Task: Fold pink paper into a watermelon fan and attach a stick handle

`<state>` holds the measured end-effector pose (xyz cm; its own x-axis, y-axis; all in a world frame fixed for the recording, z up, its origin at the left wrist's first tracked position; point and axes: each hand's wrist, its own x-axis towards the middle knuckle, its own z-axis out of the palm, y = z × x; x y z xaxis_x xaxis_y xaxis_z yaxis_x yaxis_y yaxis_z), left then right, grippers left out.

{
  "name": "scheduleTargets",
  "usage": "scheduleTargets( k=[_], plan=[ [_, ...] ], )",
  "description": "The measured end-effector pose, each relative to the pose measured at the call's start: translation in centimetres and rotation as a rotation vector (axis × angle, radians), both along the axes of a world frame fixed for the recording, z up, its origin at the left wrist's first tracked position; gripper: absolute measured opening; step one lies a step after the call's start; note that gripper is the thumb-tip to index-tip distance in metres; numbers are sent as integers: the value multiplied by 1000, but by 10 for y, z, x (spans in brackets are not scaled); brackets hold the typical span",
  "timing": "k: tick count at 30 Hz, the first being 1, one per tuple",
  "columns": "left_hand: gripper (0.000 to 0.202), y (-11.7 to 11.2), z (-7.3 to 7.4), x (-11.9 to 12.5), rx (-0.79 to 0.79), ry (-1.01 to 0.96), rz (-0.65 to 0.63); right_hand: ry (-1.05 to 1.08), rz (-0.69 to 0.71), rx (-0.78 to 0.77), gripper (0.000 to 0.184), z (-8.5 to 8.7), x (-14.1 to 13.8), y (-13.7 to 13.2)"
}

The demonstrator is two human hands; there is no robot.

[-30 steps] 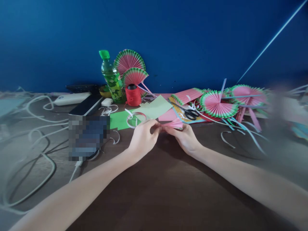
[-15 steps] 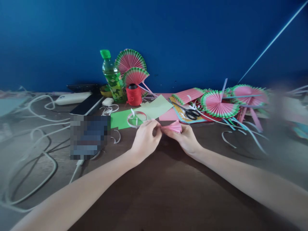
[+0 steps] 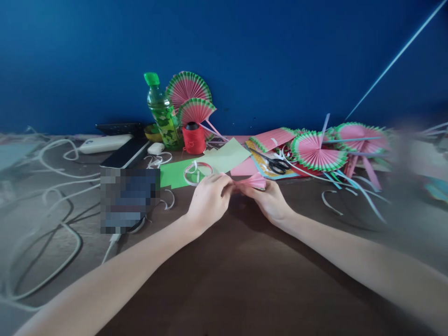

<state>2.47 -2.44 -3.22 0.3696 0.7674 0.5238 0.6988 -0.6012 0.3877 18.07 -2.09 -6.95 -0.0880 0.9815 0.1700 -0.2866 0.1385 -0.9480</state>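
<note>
A small piece of pleated pink paper [image 3: 256, 181] is held between my two hands above the dark table. My left hand [image 3: 211, 197] pinches its narrow left end, with the fingertips partly hidden behind the knuckles. On the other side, my right hand [image 3: 272, 201] is closed on the paper from below, and the folds fan out over its fingers. Just beyond my left hand lies a roll of clear tape [image 3: 185, 176] on green paper [image 3: 171, 173]. Black-handled scissors [image 3: 279, 166] rest behind my right hand.
Finished pink-and-green paper fans [image 3: 320, 151] and paper strips lie at the right. At the back stand a green bottle [image 3: 164, 119] and a spool of red thread [image 3: 194, 141]. A blurred-out phone [image 3: 131, 200] and white cables [image 3: 75, 233] occupy the left.
The pleats of the pink paper appear slightly more spread and tilted between my hands. My left hand has shifted a little left and down; the other things stay in place.
</note>
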Motion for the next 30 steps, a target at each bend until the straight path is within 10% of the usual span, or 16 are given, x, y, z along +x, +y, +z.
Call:
scheduleTargets(
  k=[12, 21, 30],
  plan=[
    [10, -4, -1, 4, 19, 50, 26, -247, -55, 48, 17, 13, 0, -10],
    [10, 1, 3, 2, -168, -171, 8, 40, 8, -52, 21, 8, -3, -1],
    [10, 41, 5, -28, -349, -446, 296, 181, -182, -106, 17, 21, 13, 21]
  ],
)
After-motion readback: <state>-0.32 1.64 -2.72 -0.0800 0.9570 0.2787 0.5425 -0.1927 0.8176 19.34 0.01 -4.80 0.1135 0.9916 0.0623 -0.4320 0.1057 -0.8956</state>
